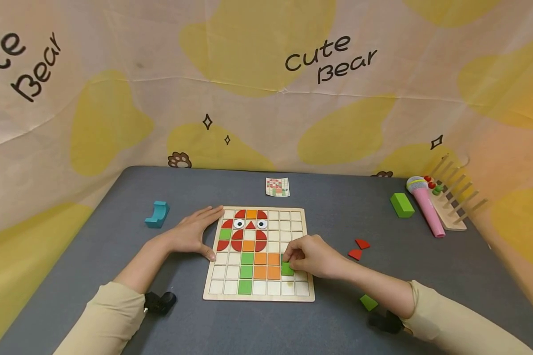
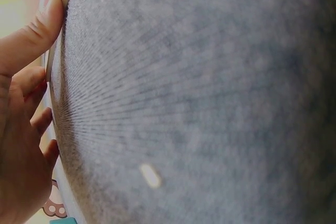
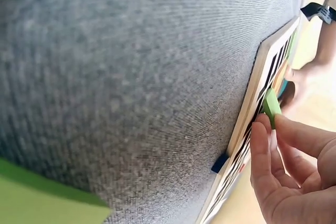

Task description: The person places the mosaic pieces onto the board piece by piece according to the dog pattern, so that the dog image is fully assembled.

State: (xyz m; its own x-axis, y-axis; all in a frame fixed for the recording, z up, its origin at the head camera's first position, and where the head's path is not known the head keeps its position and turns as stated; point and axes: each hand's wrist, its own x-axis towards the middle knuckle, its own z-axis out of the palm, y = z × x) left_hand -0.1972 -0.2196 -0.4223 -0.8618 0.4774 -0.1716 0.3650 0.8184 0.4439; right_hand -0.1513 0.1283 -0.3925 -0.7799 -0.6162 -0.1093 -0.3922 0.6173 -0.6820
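My right hand (image 1: 313,256) pinches a green square tile (image 1: 287,269) between thumb and fingers, over the right part of a wooden grid board (image 1: 258,298). In the right wrist view the green tile (image 3: 271,106) is tilted at the fingertips. Along the board's left edge lies my left hand (image 1: 193,231), its fingers near the top corner and thumb lower down, touching the rim. Red, orange and green pieces and two eye discs (image 1: 239,224) sit in the grid. Orange squares (image 1: 267,266) fill a block just left of the pinched tile.
A small pattern card (image 1: 277,187) lies behind the board. Two red pieces (image 1: 359,248) and a green piece (image 1: 368,302) lie to the right. Farther right are a green block (image 1: 401,205), a pink microphone (image 1: 428,209) and a pegged rack (image 1: 454,219). A teal block (image 1: 157,215) stands left.
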